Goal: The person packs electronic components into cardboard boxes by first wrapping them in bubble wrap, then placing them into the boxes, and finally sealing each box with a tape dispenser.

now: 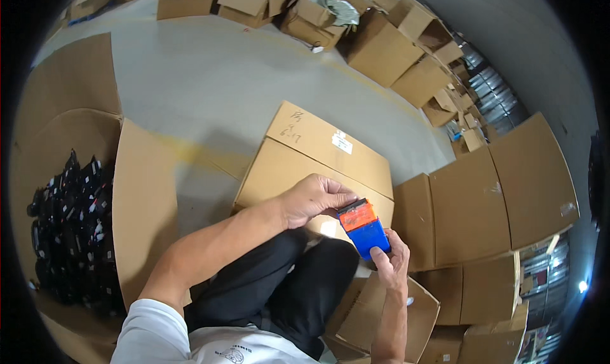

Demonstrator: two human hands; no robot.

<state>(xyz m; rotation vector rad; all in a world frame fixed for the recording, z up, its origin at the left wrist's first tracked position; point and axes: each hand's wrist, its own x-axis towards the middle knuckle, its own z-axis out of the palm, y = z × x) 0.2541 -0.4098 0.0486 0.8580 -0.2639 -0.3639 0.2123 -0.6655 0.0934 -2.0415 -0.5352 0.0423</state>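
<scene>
A small box-shaped thing, blue on its lower part and orange above with a dark strip along its top edge, is held tilted in front of me. Its exact kind does not show. My right hand grips the blue end, thumb on the near face. At the dark top edge, my left hand is closed, thumb and fingers pinched together on that edge. Beneath both hands lies a large closed cardboard box with a white label and handwriting on top.
To my left stands a tall open carton full of black plastic-wrapped items. Another open carton sits by my right forearm. Big cartons rise at the right, and more boxes line the far side of the grey floor.
</scene>
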